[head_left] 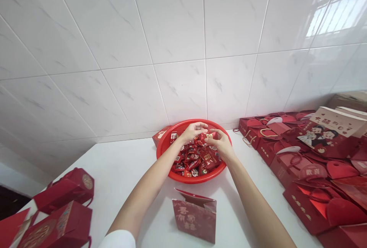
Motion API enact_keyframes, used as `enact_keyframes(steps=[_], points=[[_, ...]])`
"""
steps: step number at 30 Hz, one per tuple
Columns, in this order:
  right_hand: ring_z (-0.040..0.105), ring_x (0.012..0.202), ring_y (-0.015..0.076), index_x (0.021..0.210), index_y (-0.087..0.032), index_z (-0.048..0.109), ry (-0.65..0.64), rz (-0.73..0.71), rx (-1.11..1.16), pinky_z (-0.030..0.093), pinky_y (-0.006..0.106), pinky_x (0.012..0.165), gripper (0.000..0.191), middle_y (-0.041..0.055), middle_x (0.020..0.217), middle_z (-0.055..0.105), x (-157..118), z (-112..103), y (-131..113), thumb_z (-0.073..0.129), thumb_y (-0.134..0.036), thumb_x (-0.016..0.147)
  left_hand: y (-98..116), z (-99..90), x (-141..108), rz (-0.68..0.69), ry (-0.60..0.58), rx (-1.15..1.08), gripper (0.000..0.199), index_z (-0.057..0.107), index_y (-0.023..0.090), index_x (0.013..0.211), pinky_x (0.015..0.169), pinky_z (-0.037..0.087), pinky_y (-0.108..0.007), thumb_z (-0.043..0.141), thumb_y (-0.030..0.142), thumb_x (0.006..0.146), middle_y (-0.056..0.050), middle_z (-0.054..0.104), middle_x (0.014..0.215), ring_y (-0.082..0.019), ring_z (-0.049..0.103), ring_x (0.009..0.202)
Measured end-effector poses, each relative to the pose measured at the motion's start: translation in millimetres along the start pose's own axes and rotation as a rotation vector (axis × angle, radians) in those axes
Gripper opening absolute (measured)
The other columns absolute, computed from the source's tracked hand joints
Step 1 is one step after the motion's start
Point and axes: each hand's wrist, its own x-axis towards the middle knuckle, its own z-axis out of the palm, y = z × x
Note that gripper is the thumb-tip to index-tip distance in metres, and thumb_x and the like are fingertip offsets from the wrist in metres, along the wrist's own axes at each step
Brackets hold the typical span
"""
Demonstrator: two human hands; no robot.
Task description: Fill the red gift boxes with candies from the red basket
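Observation:
Over a red plastic basket (159,160), my left hand (192,132) and my right hand (222,145) are close together. Between their fingertips is a small wrapped candy (210,136) in red and gold. The right thumb and fingers pinch its right side; the left fingers are drawn together at its left end, partly hiding it. Beneath them, many red-wrapped candies (191,160) fill the basket. In front of the basket, between my forearms, an open red paper gift bag (195,219) stands upright with a pale printed design; its inside is mostly hidden.
Rows of red gift boxes (289,164) with cord handles crowd the right side, with a printed gift bag (321,133) on top. More dark red boxes (65,190) stand at the left edge. Behind the basket are a red packet (159,135) and a tiled wall (180,95).

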Motion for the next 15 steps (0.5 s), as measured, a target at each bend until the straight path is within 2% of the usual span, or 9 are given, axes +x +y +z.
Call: enact_keyframes(steps=[3,6,9,11,13,15], points=[[0.065,0.057,0.0184,0.083,-0.017,0.065,0.033,-0.034,0.107,0.05,0.028,0.051,0.041,-0.0002,0.068,0.07,3,-1,1,0.087,-0.02,0.049,-4,-1.8,3,0.004,0.018,0.047,0.042,0.071,0.014,0.102,0.078,0.054,-0.033,0.069,0.049,0.079,-0.009,0.074,0.098,-0.019,0.068,0.085],[0.065,0.058,0.0165,0.08,-0.018,0.064,0.131,-0.101,0.235,0.053,0.028,0.054,0.039,-0.0012,0.068,0.07,7,-3,2,0.086,-0.019,0.048,-12,-3.9,8,0.015,0.071,0.141,0.037,0.071,0.015,0.105,0.086,0.055,-0.037,0.058,0.045,0.087,-0.01,0.074,0.103,-0.021,0.069,0.091],[0.065,0.061,0.0144,0.078,-0.019,0.062,0.199,-0.125,0.3,0.053,0.026,0.056,0.036,-0.0018,0.07,0.07,11,-5,2,0.085,-0.021,0.05,-23,-4.3,11,0.016,0.121,0.303,0.026,0.072,0.018,0.101,0.095,0.052,-0.038,0.061,0.035,0.084,-0.009,0.074,0.108,-0.023,0.068,0.1],[0.065,0.062,0.014,0.078,-0.019,0.062,0.216,-0.133,0.333,0.052,0.025,0.055,0.035,-0.0009,0.071,0.071,12,-6,2,0.085,-0.022,0.051,-31,-3.1,10,-0.003,0.111,0.421,0.02,0.073,0.019,0.096,0.096,0.051,-0.038,0.066,0.027,0.079,-0.006,0.075,0.103,-0.023,0.068,0.097],[0.065,0.064,0.0141,0.079,-0.019,0.062,0.218,-0.141,0.361,0.052,0.024,0.056,0.036,-0.0002,0.073,0.071,13,-6,2,0.086,-0.022,0.052,-38,-1.4,10,-0.033,0.086,0.523,0.023,0.073,0.02,0.097,0.093,0.052,-0.038,0.068,0.022,0.075,-0.004,0.075,0.096,-0.023,0.068,0.091],[0.065,0.065,0.0141,0.079,-0.019,0.062,0.222,-0.147,0.389,0.052,0.024,0.057,0.036,-0.0009,0.073,0.071,13,-7,1,0.085,-0.021,0.051,-41,0.3,10,-0.056,0.088,0.608,0.035,0.071,0.02,0.108,0.094,0.052,-0.039,0.068,0.019,0.073,-0.004,0.074,0.098,-0.024,0.067,0.093]])
